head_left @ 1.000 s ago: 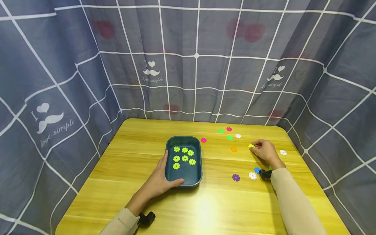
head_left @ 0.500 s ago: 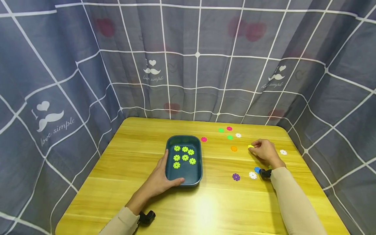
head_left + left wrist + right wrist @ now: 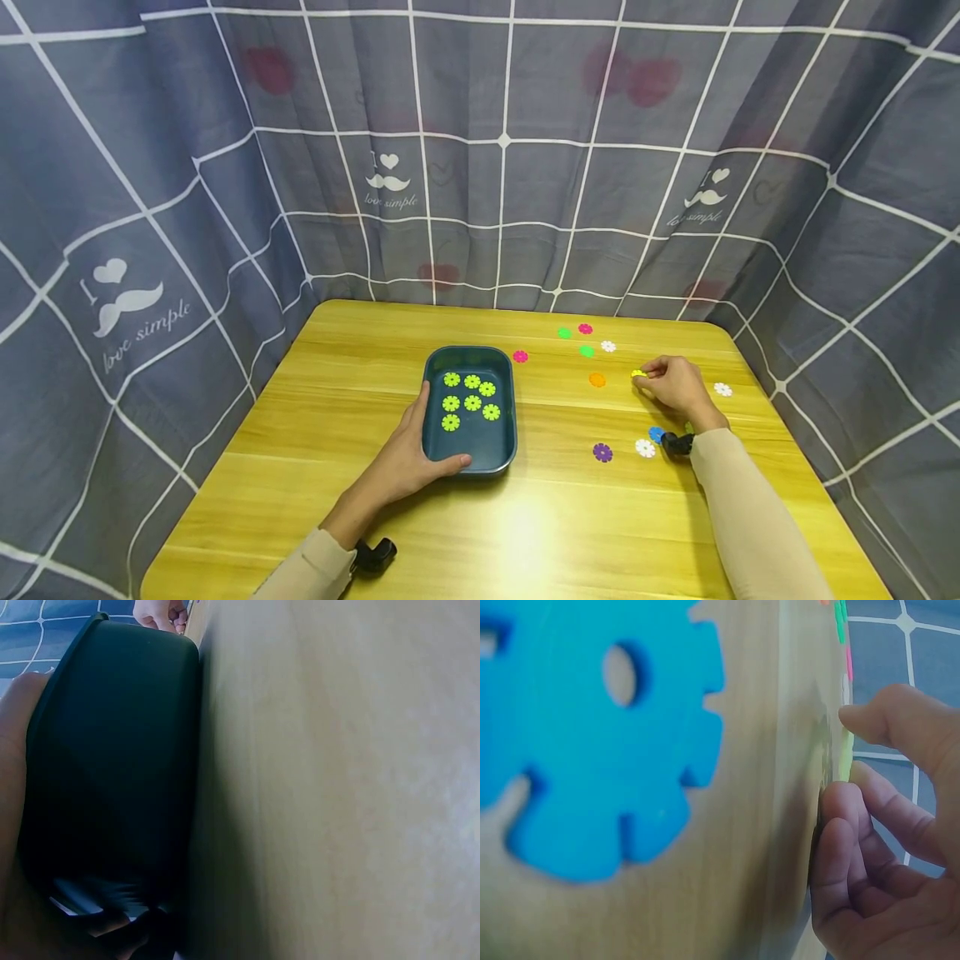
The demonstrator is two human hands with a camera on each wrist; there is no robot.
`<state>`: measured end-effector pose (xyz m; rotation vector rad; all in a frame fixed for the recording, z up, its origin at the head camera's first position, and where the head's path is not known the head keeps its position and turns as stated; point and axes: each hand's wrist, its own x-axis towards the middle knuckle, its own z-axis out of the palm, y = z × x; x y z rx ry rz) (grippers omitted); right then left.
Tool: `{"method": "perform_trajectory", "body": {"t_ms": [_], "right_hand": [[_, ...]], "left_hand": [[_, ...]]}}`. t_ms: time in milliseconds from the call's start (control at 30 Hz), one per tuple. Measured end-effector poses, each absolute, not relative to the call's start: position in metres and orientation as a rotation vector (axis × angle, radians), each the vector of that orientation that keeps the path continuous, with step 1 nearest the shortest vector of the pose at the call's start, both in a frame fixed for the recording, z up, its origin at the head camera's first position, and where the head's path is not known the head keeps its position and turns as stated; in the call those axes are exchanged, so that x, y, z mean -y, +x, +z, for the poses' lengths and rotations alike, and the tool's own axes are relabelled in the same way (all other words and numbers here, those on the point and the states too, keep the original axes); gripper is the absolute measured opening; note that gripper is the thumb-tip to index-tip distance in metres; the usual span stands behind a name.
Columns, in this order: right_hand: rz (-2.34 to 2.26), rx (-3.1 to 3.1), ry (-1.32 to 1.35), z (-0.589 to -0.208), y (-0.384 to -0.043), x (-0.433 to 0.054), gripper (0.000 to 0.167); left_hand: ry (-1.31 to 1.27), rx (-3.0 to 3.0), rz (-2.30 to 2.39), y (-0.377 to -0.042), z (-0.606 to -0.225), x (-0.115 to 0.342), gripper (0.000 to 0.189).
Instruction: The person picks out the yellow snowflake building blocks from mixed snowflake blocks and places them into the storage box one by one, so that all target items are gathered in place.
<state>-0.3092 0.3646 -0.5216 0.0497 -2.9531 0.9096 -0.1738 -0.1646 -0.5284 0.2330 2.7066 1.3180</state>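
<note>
My left hand (image 3: 401,462) holds the near left corner of a dark green tray (image 3: 483,446), thumb along the near side and fingers along the left side. Several yellow-green notched discs, such as one yellow-green disc (image 3: 472,403), lie flat and apart inside it. Over on the right, my right hand (image 3: 675,387) pinches a yellow notched disc (image 3: 637,373) between thumb and finger, close to the table. Seen edge-on in the right wrist view, the yellow disc (image 3: 846,756) is partly hidden by the fingertips. A blue notched disc (image 3: 592,735) looms large there, under the wrist.
Loose notched discs lie on the wooden table (image 3: 300,450): orange (image 3: 597,380), purple (image 3: 602,452), white (image 3: 645,448), plus several pink, green and other white ones. Another yellow-green disc (image 3: 689,427) is half hidden by the right wrist. A checked curtain (image 3: 465,183) encloses the table.
The yellow disc in my right fingers has shifted very slightly to the left. My left hand and the tray stay in place.
</note>
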Motion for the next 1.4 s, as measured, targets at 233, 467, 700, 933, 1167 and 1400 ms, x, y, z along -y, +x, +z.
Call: {"method": "perform_trajectory", "body": {"t_ms": [233,467,700,933,1167,1400], "right_hand": [[0.94,2.952,0.026,-0.519,-0.305,-0.362,0.037],[0.959,2.934,0.045,-0.519,-0.302,-0.361,0.036],[0.956,2.929,0.047,-0.519,-0.3,-0.359,0.039],[0.942,2.927,0.055,-0.521,-0.299,-0.356,0.038],[0.928,2.93,0.051,-0.521,-0.3,-0.355,0.036],[0.932,2.933,0.06,-0.522,-0.298,-0.353,0.037]], "left_hand": [[0.23,-2.702,1.32,-0.174,-0.529,0.165,0.15],[0.235,-2.705,1.323,-0.174,-0.528,0.165,0.151],[0.232,-2.712,1.32,-0.174,-0.527,0.164,0.15],[0.219,-2.7,1.32,-0.174,-0.527,0.164,0.148],[0.219,-2.692,1.326,-0.174,-0.526,0.164,0.15],[0.222,-2.695,1.314,-0.174,-0.526,0.164,0.149]]}}
